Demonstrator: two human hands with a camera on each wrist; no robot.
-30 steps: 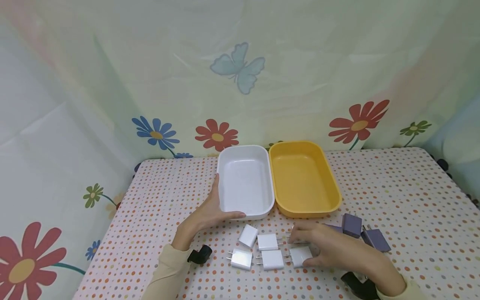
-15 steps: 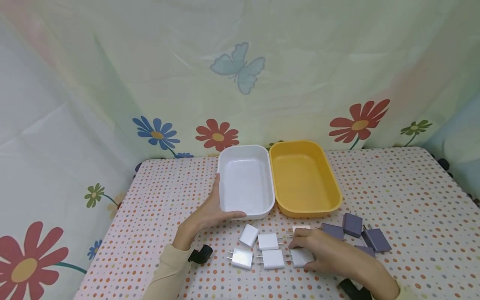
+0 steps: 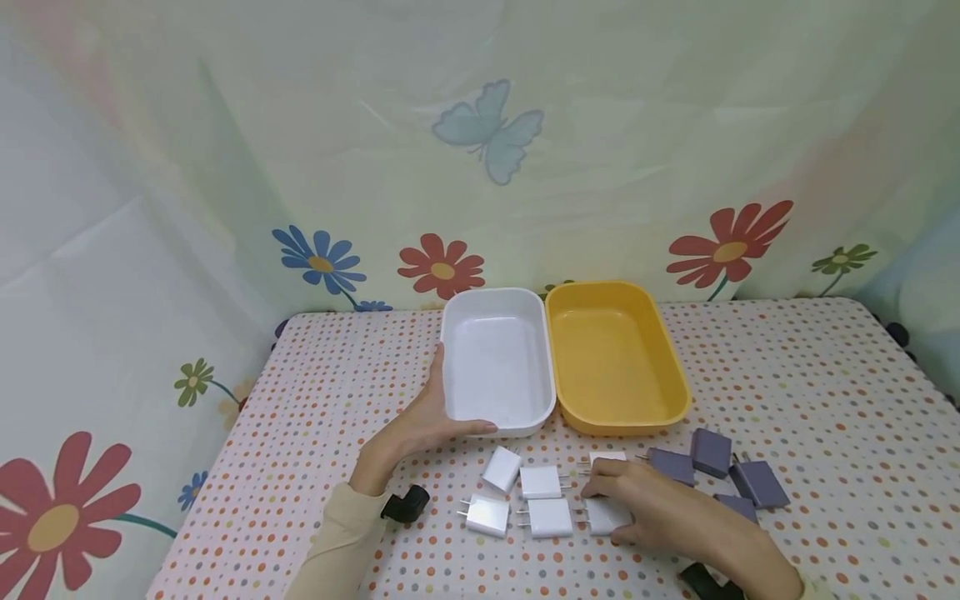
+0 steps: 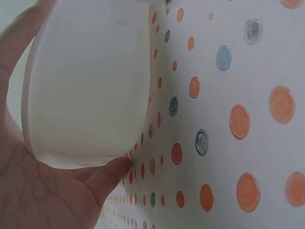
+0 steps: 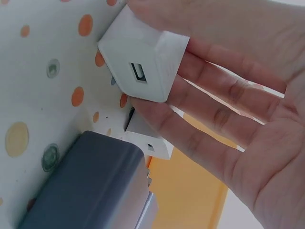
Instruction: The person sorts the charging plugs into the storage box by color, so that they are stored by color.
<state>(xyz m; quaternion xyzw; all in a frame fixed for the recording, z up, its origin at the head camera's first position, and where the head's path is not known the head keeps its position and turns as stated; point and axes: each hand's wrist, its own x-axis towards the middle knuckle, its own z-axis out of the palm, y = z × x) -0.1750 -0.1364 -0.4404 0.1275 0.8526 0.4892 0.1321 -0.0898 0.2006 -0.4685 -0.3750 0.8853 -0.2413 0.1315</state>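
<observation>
Now the right hand [image 3: 647, 502] pinched a white charger [image 3: 606, 518], leaving the farther charger [image 3: 609, 455] partly uncovered; the left hand [image 3: 422, 422] still gripped the white tray [image 3: 498, 371].

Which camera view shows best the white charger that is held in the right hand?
The right wrist view: there the white charger looks large, and the slot in its end is plain to see. The head view shows it small, partly covered by the right hand. The left wrist view does not show it.
</observation>
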